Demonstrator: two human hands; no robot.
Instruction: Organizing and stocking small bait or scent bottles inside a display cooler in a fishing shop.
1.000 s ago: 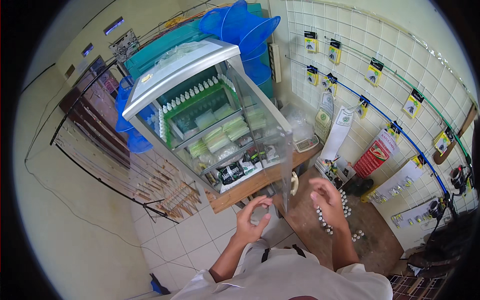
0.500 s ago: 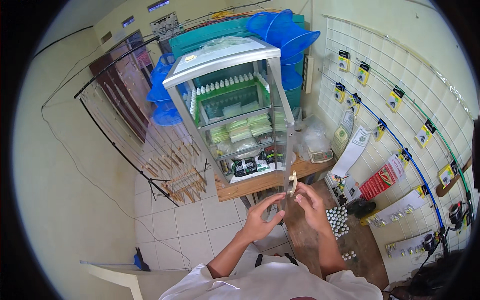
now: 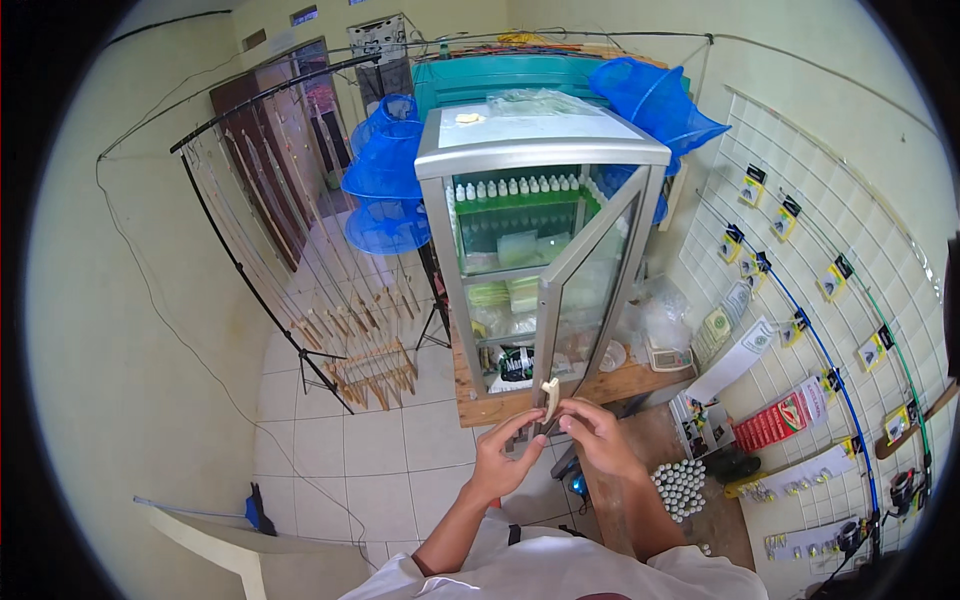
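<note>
A glass display cabinet (image 3: pixel 545 156) with a silver frame stands in front of me, its glass door (image 3: pixel 590 290) swung partly outward. A curved cream handle (image 3: pixel 551 397) juts from the free edge of that door. Just below the handle, my left hand (image 3: pixel 500 465) has its fingers bent round the door's lower corner, the thumb on the near side. Close against the other side, my right hand (image 3: pixel 605 445) holds its fingers curled with the thumb near the fingertips. What lies between the right fingertips is too small to tell.
Small white bottles (image 3: pixel 515 187) line the cabinet's upper shelf. A wooden bench (image 3: pixel 480 410) supports the cabinet, with a scale (image 3: pixel 670 358) at right. More white-capped bottles (image 3: pixel 678 490) stand on a brown surface by my right forearm. Blue nets (image 3: pixel 385 225) hang at left; a wire grid (image 3: pixel 790 270) carries packets.
The cabinet door, seen almost edge-on before, now slants across the right of the opening. Both hands have stayed near its handle. My view has shifted, so the cabinet appears farther right.
</note>
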